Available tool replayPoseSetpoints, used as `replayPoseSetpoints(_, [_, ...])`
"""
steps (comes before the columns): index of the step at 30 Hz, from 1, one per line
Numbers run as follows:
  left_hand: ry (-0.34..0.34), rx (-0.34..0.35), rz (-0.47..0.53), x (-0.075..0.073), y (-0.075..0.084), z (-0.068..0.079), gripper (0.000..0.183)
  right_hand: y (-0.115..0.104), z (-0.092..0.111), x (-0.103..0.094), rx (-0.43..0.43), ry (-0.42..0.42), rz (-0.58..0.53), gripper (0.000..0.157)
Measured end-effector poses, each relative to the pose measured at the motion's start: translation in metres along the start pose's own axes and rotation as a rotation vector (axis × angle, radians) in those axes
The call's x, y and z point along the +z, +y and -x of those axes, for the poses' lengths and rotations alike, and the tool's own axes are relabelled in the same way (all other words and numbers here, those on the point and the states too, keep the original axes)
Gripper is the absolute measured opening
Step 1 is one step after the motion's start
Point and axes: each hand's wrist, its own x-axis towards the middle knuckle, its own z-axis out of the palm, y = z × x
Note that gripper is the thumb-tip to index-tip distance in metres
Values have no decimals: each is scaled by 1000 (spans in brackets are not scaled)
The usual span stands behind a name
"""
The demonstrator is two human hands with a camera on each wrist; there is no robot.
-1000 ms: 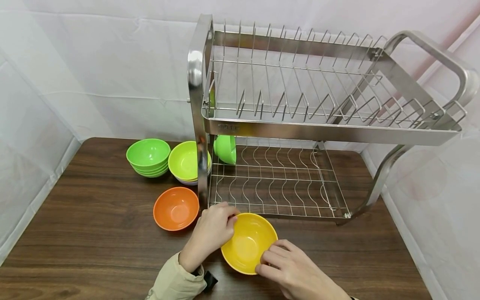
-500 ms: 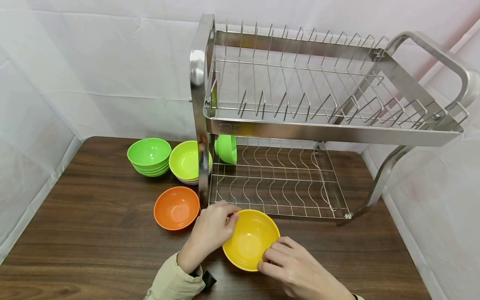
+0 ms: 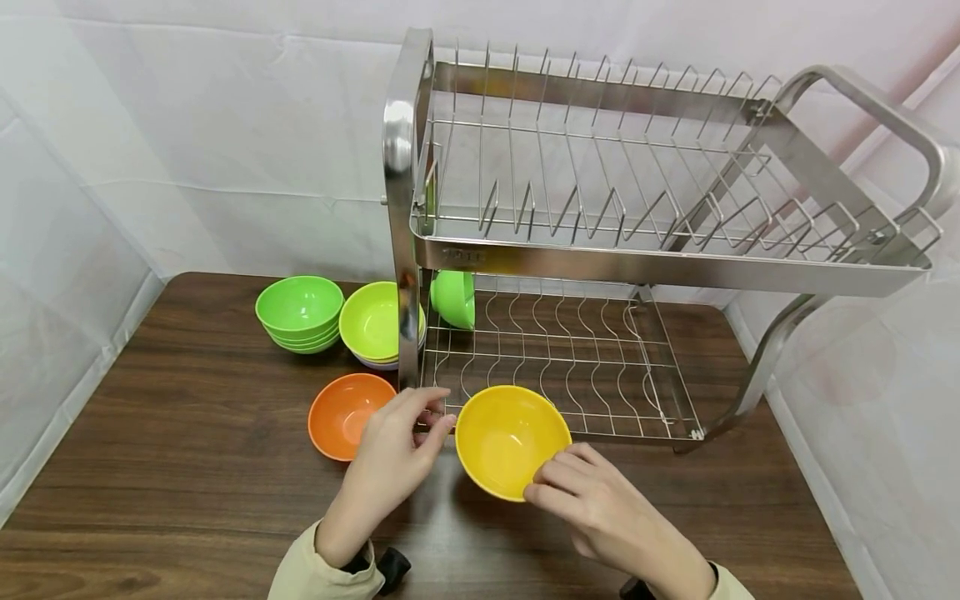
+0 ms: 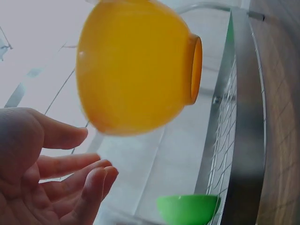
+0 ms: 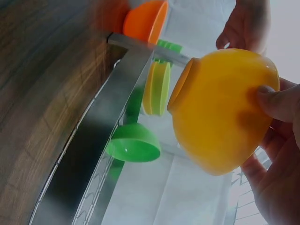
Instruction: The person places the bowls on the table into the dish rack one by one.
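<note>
A yellow bowl (image 3: pixel 513 442) is held up off the table in front of the metal dish rack (image 3: pixel 600 262). My right hand (image 3: pixel 600 504) pinches its right rim, thumb on the outer wall in the right wrist view and fingers over the edge. Apart from the bowl's left side is my left hand (image 3: pixel 393 450), its fingers loosely bent and holding nothing; the left wrist view shows a gap between fingertips and bowl (image 4: pixel 136 70). An orange bowl (image 3: pixel 341 417) sits on the table, partly behind the left hand. On the rack's lower tier a green bowl (image 3: pixel 453 298) stands on its side at the left.
Left of the rack are a stack of green bowls (image 3: pixel 298 310) and a stack topped by a yellow-green bowl (image 3: pixel 369 321), partly behind the rack's leg. The upper tier (image 3: pixel 570 167) has upright wire dividers. White sheeting (image 3: pixel 225 125) hangs behind and beside the wooden table (image 3: pixel 187 467).
My left hand has let go of the yellow bowl and moved left, over the orange bowl's edge. My right hand has raised the yellow bowl from the table, slightly toward the rack.
</note>
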Motion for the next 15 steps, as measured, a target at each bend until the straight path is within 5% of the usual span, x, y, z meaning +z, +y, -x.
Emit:
replayPoseSetpoints(8, [173,-23,-27,-15,-15,-5,37,24,-3,0,80,63,-80,23])
replayPoseSetpoints(15, [122,-80,-38,-16,-29,-8,41,45,-9,4,246,148,-130,28])
